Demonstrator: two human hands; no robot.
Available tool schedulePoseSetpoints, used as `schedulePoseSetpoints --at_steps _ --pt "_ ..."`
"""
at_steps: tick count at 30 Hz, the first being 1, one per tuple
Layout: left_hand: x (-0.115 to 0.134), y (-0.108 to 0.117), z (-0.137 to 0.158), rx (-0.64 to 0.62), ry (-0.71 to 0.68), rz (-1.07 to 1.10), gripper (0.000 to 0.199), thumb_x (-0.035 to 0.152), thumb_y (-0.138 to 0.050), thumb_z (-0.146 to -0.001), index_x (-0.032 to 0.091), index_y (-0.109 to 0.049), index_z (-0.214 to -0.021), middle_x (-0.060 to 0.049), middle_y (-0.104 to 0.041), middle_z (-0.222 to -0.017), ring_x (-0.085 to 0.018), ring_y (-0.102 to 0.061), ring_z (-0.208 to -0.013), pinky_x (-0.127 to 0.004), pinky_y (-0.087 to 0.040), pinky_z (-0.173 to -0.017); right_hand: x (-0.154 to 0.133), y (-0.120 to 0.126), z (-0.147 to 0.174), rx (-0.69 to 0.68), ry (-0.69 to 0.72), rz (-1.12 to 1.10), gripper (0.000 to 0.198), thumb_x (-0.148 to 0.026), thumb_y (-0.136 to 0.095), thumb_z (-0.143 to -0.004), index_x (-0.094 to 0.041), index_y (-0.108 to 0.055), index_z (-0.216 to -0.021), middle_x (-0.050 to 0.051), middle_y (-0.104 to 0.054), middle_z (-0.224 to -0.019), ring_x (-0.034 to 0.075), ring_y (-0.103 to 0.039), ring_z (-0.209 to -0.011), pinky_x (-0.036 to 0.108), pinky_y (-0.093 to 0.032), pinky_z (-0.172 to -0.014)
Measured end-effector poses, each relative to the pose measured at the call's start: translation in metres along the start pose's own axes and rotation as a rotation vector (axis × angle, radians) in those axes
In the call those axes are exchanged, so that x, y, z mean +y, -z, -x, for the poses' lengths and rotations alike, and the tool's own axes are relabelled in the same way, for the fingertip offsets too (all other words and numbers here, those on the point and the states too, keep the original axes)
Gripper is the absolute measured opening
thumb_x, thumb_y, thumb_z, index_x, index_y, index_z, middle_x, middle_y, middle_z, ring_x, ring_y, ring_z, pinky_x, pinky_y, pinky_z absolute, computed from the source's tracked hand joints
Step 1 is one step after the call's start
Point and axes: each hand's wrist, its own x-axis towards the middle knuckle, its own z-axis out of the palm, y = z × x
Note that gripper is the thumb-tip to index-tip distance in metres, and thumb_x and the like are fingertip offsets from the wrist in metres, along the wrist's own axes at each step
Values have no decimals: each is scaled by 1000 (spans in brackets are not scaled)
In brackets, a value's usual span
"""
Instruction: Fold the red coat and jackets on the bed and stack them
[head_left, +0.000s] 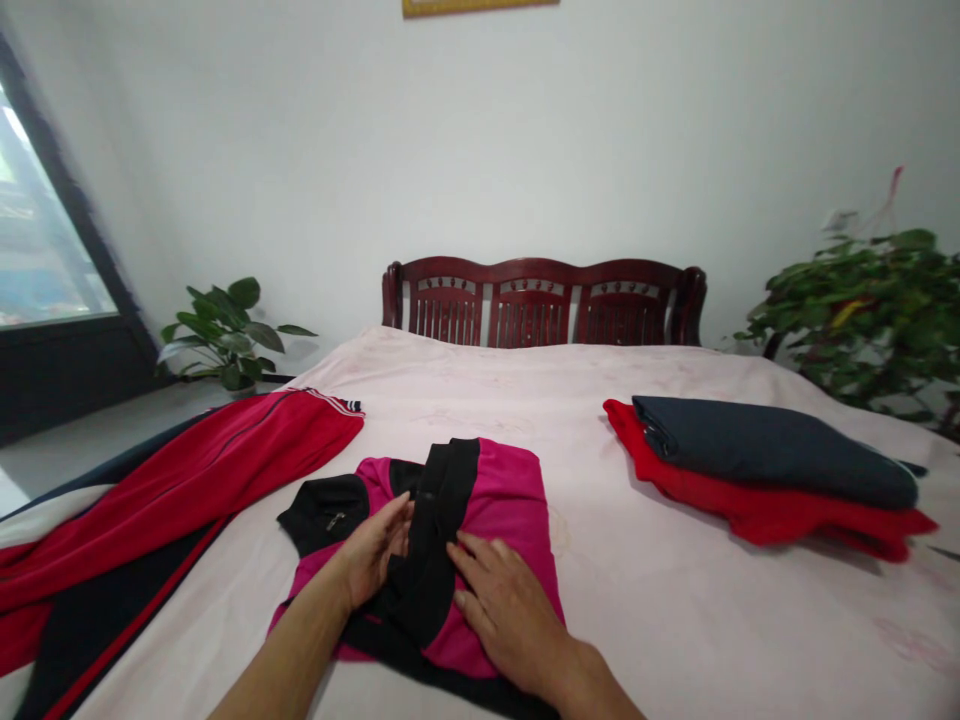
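A magenta and black zip-collar jacket (514, 500) lies partly folded on the bed in front of me, its black collar pointing left. Its wide black hem band is turned over across the middle. My left hand (375, 555) curls its fingers around the left edge of that band, and some fingertips are hidden in the cloth. On the magenta fabric just right of the band, my right hand (510, 605) rests with its fingers stretched out and a little apart.
At left, red and navy clothes (247, 455) with white stripes lie spread out. A folded navy garment (780, 450) sits on a red one (765, 510) at right. The pink bedsheet (480, 395) reaches a dark wooden bench back (529, 300). Leafy plants (232, 330) stand beside the bed.
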Motion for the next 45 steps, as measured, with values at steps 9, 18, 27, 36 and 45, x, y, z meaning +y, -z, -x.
schedulePoseSetpoints --at_steps 9,18,27,36,45 --pt "41 -56 -1 -6 -616 -719 42 32 -41 -95 23 -62 -130 -3 -60 -142 -23 -47 -139 -38 -34 -119 -8 -14 -3 101 45 125 54 -42 -46 -98 -26 -45 -150 7 -44 -155 33 -32 -145 56 -23 -120" --pt "31 -114 -92 -179 -420 -1352 55 53 -33 -99 27 -52 -143 -14 -48 -152 -34 -34 -146 -63 -18 -117 -10 -19 6 17 44 142 61 -46 -47 -97 -23 -38 -153 11 -38 -159 36 -33 -145 56 -26 -119" --pt "29 -132 -122 -70 -434 -1327 52 61 -46 -92 23 -64 -122 -13 -69 -125 -32 -60 -120 -58 -28 -111 -4 -27 18 73 63 112 64 -41 -54 -93 -24 -38 -153 9 -34 -161 31 -33 -146 48 -26 -122" --pt "23 -132 -117 26 -579 -1344 37 47 -44 -99 20 -68 -103 -9 -73 -108 -26 -64 -108 -47 -25 -113 39 -36 59 564 -34 400 14 -18 -52 -91 -25 -52 -79 3 -57 -76 23 -47 -72 37 -36 -68" --pt "20 -134 -131 125 -518 -1340 35 45 -45 -99 18 -66 -107 -12 -72 -112 -29 -64 -109 -51 -34 -104 39 -44 60 700 304 337 20 -17 -46 -95 -23 -45 -76 0 -49 -66 18 -38 -66 34 -27 -65"
